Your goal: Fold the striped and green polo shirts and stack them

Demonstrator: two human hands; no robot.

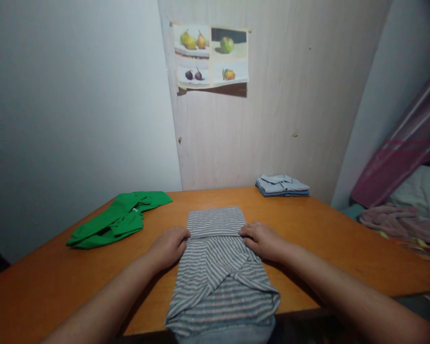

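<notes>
A grey striped shirt (218, 272) lies lengthwise on the orange table (326, 234), its near end hanging over the front edge. Its far end is folded back, making a straight fold line across. My left hand (169, 246) grips the left end of that fold with fingers curled. On the other end of the fold my right hand (261, 240) pinches the cloth the same way. Both forearms reach in from the bottom of the view.
A crumpled green garment (118, 219) lies at the table's left. A stack of folded blue shirts (282, 185) sits at the back right by the wooden panel. A fruit picture (211, 56) hangs on the panel. Bedding (404, 215) lies to the right.
</notes>
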